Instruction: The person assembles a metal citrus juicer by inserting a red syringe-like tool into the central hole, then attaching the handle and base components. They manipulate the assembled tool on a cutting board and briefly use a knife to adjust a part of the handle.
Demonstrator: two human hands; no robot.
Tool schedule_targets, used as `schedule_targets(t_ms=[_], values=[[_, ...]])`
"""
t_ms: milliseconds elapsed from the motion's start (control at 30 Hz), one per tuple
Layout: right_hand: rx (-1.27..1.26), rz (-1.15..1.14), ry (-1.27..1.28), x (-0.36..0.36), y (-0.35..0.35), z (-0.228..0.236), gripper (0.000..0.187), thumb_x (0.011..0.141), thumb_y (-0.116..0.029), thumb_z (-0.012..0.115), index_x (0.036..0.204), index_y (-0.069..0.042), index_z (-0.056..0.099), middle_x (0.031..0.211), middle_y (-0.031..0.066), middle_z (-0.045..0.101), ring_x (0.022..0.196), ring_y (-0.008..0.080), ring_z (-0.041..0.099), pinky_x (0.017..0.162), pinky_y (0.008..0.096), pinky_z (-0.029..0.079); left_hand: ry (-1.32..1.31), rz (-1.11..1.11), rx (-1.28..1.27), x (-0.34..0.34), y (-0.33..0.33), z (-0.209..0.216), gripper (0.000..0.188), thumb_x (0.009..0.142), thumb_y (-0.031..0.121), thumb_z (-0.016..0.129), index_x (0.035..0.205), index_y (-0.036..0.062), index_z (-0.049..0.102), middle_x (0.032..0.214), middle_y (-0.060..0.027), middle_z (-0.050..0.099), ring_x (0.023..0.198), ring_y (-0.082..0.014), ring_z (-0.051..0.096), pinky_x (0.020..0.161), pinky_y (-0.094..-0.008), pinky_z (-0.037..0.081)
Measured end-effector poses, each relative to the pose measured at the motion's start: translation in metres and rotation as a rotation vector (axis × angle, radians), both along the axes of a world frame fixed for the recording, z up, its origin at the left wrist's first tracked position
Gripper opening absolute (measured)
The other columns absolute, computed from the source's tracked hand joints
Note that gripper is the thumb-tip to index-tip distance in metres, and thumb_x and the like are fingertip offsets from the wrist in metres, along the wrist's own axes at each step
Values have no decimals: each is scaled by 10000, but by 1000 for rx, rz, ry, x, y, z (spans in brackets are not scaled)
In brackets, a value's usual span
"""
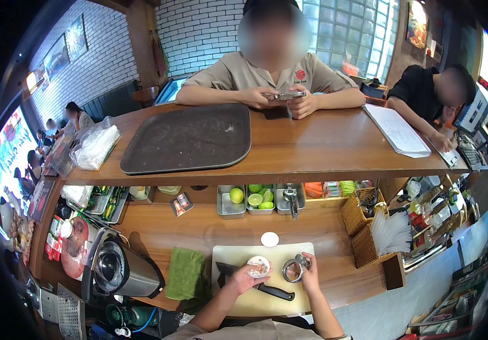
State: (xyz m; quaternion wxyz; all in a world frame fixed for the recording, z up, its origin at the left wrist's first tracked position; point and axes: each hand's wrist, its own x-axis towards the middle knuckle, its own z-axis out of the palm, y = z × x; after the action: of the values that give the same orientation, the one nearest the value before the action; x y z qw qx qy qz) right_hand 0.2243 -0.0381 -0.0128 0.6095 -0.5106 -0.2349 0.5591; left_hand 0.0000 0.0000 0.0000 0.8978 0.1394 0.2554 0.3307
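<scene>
Above the pale cutting board [298,306], my left hand [242,281] is closed on a small white tub [259,260] with pinkish-brown bits inside. My right hand [311,279] grips a round metal cup [292,272], its mouth turned partly toward me; what lies inside it is hard to make out. A knife [276,291] lies on the board, its dark blade partly under my left hand and its black handle pointing right. Just beyond the tub, a white round lid [270,239] rests at the board's far edge.
Left of the board lie a folded green cloth [186,273] and a blender-like machine [125,263]. Metal bins with limes [255,199] and a metal squeezer [291,198] stand behind. Wicker baskets [364,243] sit right. A dark tray [193,139] lies on the upper counter, where two people lean.
</scene>
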Motion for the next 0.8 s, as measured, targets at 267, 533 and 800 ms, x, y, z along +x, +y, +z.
schedule_targets(t_ms=[267, 533, 800], values=[[156, -171, -961, -13, 6, -11, 257, 748, 34, 584, 983, -24, 495, 948, 142, 516, 811, 250, 514, 742, 364, 418, 31, -32, -16, 10, -4, 5, 344, 831, 69, 497, 1159, -26, 456, 1114, -150, 562, 1086, -309, 522, 942, -516, 420], [209, -20, -1354, 13, 65, 14, 178, 726, -38, 582, 900, -63, 551, 919, 150, 546, 888, 327, 488, 765, 434, 405, 110, 47, -8, -22, -11, 5, 326, 841, 52, 529, 1161, 52, 467, 1103, -106, 552, 1053, -284, 531, 921, -552, 409], [-46, 322, -1681, -62, 115, 11, 432, 703, -334, 703, 1011, -67, 560, 1050, 126, 514, 986, 303, 499, 805, 454, 429, 43, 290, -102, -57, -30, -13, 259, 873, 217, 522, 1116, 135, 481, 1113, -82, 548, 1029, -262, 525, 914, -486, 384]])
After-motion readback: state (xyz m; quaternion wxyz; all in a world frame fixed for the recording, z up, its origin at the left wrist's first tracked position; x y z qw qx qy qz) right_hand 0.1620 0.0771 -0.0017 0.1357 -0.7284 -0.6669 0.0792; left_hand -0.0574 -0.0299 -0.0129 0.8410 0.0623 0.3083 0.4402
